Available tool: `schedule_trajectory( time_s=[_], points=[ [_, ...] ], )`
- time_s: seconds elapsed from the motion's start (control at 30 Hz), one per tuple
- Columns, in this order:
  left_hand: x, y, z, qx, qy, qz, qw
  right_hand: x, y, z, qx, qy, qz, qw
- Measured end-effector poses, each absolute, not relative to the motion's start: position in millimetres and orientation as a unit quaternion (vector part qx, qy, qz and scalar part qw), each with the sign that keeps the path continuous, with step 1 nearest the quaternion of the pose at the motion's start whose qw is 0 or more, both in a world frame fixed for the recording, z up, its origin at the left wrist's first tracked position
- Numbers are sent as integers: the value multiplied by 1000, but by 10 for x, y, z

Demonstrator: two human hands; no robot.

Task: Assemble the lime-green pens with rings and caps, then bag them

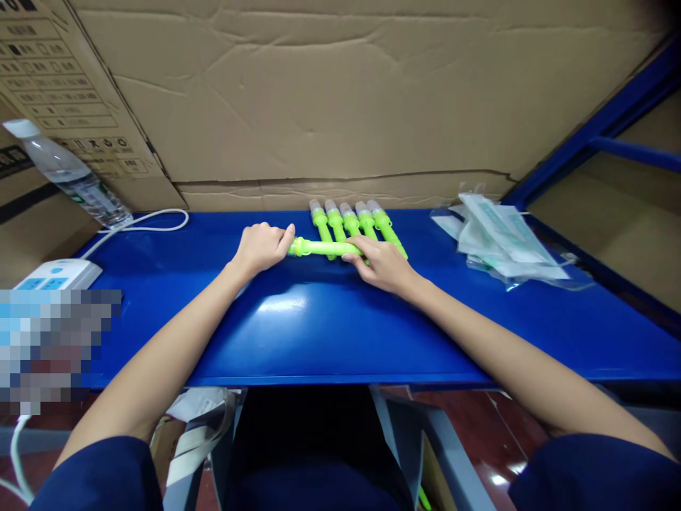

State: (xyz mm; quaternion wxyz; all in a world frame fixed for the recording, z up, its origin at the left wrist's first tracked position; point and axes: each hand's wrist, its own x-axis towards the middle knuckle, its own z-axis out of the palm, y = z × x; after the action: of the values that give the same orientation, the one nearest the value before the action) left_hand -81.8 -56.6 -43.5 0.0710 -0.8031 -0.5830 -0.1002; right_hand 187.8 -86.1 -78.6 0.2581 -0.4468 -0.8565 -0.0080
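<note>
Both hands hold one lime-green torch-like stick point(325, 248) level, just above or on the blue tabletop point(340, 319). My left hand point(263, 248) is closed round its left end, hiding the tip. At the other end, my right hand point(380, 262) grips it between thumb and fingers. Directly behind it, several matching green sticks point(336, 226) with translucent greyish caps lie side by side, caps pointing to the back. My right hand partly covers the lower ends of some of them.
Flat plastic packets point(500, 238) are piled at the right. To the left, a clear water bottle point(79, 181) leans near a white power strip point(61, 275) with a cable. A cardboard panel point(319, 92) backs the table; a blue metal frame point(590, 135) rises at the right.
</note>
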Motion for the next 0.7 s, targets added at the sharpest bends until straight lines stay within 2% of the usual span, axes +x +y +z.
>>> schedule_trajectory(
  time_s=[0.13,0.47,0.7],
  points=[
    [-792,-634,-405,-796,-582,-106,127,1891,-876,-758,-464,-853,-23,238],
    [-822,-617,-423,-802,-540,-240,89,1852,-913,-759,-446,-815,-125,347],
    [-954,-459,-522,-790,-554,-251,83,1836,-894,-833,-433,-807,-193,351]
  ],
)
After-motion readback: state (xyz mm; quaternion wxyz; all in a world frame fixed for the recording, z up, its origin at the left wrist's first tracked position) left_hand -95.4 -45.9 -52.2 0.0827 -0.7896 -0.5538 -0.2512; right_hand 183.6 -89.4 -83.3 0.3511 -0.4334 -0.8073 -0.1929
